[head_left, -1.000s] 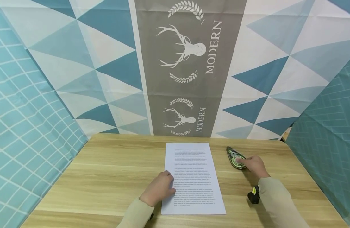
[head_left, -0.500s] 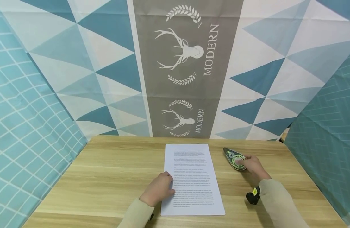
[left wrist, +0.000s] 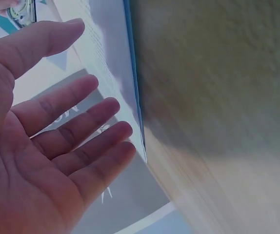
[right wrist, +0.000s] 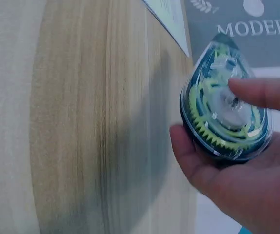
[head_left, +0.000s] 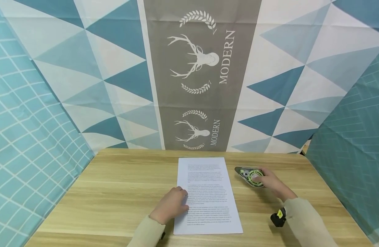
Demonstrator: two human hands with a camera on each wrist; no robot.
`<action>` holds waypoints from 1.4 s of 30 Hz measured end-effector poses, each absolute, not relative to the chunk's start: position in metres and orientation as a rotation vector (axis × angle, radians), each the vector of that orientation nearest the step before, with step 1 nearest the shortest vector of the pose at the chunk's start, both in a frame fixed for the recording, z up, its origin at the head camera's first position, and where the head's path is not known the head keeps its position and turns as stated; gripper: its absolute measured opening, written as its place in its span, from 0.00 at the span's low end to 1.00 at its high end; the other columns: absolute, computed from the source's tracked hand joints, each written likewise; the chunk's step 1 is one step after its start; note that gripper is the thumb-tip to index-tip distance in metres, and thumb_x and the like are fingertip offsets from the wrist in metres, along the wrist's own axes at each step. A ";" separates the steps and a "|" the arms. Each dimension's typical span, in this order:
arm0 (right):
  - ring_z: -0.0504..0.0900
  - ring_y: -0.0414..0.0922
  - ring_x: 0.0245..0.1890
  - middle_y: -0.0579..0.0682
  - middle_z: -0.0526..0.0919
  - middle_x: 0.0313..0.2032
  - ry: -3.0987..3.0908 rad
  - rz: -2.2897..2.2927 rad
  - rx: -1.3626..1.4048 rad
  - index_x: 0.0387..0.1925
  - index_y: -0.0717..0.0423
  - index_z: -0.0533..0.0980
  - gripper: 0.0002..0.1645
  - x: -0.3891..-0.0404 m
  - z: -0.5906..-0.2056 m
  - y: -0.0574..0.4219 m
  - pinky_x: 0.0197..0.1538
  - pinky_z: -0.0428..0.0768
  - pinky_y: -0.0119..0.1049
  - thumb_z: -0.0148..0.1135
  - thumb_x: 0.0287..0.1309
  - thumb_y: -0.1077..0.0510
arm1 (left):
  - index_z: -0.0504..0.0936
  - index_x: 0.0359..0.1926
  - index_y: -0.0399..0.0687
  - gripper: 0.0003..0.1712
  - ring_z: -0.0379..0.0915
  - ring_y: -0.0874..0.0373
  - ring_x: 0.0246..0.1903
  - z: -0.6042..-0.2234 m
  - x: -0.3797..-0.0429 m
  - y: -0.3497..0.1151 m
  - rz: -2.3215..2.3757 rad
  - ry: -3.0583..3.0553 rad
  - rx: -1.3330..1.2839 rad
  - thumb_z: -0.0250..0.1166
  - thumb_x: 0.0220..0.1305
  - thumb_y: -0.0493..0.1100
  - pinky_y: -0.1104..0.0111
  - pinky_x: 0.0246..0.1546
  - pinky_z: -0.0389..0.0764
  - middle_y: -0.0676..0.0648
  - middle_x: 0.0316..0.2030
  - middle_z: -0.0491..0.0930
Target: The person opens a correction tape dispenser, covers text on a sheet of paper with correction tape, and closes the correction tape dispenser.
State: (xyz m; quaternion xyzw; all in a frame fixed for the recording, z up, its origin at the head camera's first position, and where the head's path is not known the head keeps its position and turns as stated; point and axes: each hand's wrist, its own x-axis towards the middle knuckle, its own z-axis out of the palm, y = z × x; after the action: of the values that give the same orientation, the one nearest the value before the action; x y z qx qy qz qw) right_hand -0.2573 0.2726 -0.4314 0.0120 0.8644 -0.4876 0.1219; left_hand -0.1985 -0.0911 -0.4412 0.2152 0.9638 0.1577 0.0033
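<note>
My right hand grips a correction tape, thumb on its clear face and fingers beneath. In the right wrist view this teardrop-shaped correction tape shows lime-green gear teeth inside and has its dark tip pointing away from the palm. A printed sheet of paper lies on the wooden table, to the left of the right hand. At the sheet's left edge rests my left hand; the left wrist view shows that hand with fingers extended along the paper's edge, holding nothing.
The wooden table meets a patterned backdrop behind. Tiled blue panels, one on the left and one on the right, flank it. A black wrist camera sits below the right cuff.
My right hand has moved slightly left with the correction tape, turning its tip further toward the paper. The left hand stays at the sheet's edge. The head view has shifted a little.
</note>
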 end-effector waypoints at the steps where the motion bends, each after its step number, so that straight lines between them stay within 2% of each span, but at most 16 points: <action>1: 0.72 0.53 0.47 0.69 0.66 0.54 2.513 -1.426 0.018 0.65 0.69 0.53 0.34 -0.256 -0.431 0.271 0.43 0.74 0.41 0.51 0.62 0.59 | 0.80 0.42 0.33 0.21 0.73 0.53 0.35 -0.441 -0.198 -0.092 0.521 3.022 0.667 0.68 0.47 0.42 0.64 0.38 0.78 0.43 0.36 0.79; 9: 0.73 0.49 0.42 0.65 0.70 0.50 2.498 -1.438 -0.109 0.63 0.70 0.56 0.33 -0.249 -0.424 0.257 0.42 0.75 0.42 0.52 0.62 0.56 | 0.80 0.42 0.32 0.20 0.76 0.46 0.43 -0.441 -0.200 -0.100 0.768 3.003 0.655 0.69 0.49 0.41 0.55 0.48 0.77 0.39 0.40 0.80; 15: 0.73 0.45 0.38 0.59 0.75 0.45 2.514 -1.457 -0.163 0.56 0.66 0.64 0.30 -0.247 -0.421 0.241 0.39 0.75 0.40 0.59 0.59 0.51 | 0.79 0.43 0.33 0.19 0.76 0.42 0.48 -0.436 -0.204 -0.106 0.945 2.954 0.613 0.68 0.51 0.40 0.52 0.50 0.75 0.36 0.45 0.79; 23: 0.75 0.44 0.38 0.57 0.77 0.44 2.539 -1.462 -0.217 0.53 0.62 0.68 0.29 -0.241 -0.414 0.219 0.39 0.76 0.39 0.65 0.54 0.51 | 0.79 0.46 0.36 0.20 0.76 0.45 0.48 -0.435 -0.209 -0.111 1.102 2.903 0.568 0.67 0.54 0.44 0.53 0.49 0.76 0.40 0.46 0.80; 30: 0.76 0.44 0.38 0.57 0.77 0.44 2.528 -1.457 -0.282 0.51 0.61 0.69 0.26 -0.237 -0.411 0.205 0.38 0.76 0.34 0.65 0.54 0.52 | 0.79 0.47 0.38 0.21 0.76 0.47 0.48 -0.435 -0.211 -0.112 1.172 2.853 0.571 0.67 0.55 0.46 0.55 0.47 0.77 0.41 0.46 0.80; 42: 0.75 0.45 0.39 0.56 0.77 0.43 2.485 -1.463 -0.383 0.49 0.61 0.70 0.24 -0.231 -0.411 0.191 0.39 0.76 0.33 0.65 0.53 0.53 | 0.79 0.47 0.36 0.22 0.76 0.45 0.47 -0.432 -0.210 -0.105 1.300 2.790 0.596 0.67 0.55 0.46 0.55 0.47 0.77 0.40 0.46 0.81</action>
State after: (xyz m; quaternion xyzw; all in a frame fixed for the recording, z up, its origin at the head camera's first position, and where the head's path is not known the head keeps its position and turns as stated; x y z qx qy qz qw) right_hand -0.2314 0.1910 -0.4107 -0.1309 0.8485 -0.4994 0.1160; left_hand -0.2104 -0.1055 -0.4323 0.1901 0.8899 0.4147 0.0031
